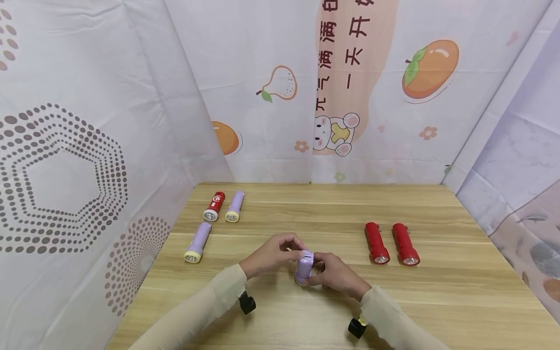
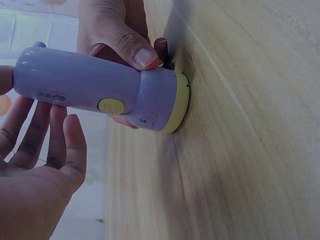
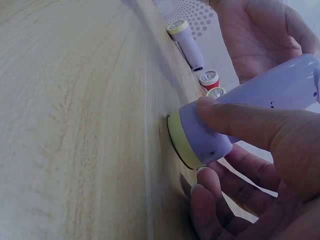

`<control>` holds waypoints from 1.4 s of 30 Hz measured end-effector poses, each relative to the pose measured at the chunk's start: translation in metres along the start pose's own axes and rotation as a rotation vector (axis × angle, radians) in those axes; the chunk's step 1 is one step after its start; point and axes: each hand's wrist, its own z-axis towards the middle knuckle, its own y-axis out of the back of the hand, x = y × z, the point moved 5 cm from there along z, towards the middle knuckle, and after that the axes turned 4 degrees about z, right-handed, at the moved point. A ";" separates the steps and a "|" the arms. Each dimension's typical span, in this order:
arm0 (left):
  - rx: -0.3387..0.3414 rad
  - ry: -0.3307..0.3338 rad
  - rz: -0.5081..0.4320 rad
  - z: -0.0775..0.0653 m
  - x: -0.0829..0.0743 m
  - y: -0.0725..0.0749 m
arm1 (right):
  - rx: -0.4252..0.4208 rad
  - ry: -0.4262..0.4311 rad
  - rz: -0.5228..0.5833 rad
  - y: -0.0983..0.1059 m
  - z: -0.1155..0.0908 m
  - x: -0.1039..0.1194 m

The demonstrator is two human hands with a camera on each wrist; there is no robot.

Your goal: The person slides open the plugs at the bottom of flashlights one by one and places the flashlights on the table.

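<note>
A lilac flashlight (image 1: 304,266) with a pale yellow rim stands on its lamp end at the near middle of the wooden table. My right hand (image 1: 339,274) grips it low down, with the thumb and fingers around the wide head, as the right wrist view also shows. At the upper, tail end, my left hand (image 1: 275,253) pinches the body between thumb and fingertips. A yellow switch (image 2: 111,106) faces the left wrist camera. The lens is hidden against the tabletop (image 2: 225,165).
At the back left lie a red flashlight (image 1: 215,204) and a lilac one (image 1: 236,204), with another lilac flashlight (image 1: 199,242) nearer. Two red flashlights (image 1: 377,243) (image 1: 406,243) lie side by side on the right. Patterned cloth (image 1: 262,126) walls off the table's back and sides.
</note>
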 end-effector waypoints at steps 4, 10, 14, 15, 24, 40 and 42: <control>0.002 -0.023 0.014 0.000 -0.002 0.000 | 0.001 0.003 0.007 -0.001 -0.001 0.001; -0.001 -0.021 0.017 0.000 -0.002 -0.001 | -0.004 0.005 -0.013 -0.001 -0.002 0.002; 0.001 -0.019 0.008 0.000 -0.001 -0.002 | -0.008 0.001 -0.021 -0.001 -0.002 0.002; 0.002 -0.019 0.009 0.001 -0.001 -0.002 | -0.008 -0.001 -0.021 -0.001 -0.003 0.002; 0.008 -0.018 0.020 0.001 -0.001 -0.003 | -0.009 0.000 -0.020 0.000 -0.003 0.003; 0.008 0.016 -0.016 0.003 -0.002 -0.005 | -0.010 0.014 -0.023 0.001 -0.002 0.003; 0.011 0.016 -0.021 0.003 -0.002 -0.005 | -0.011 0.019 -0.028 0.002 -0.003 0.004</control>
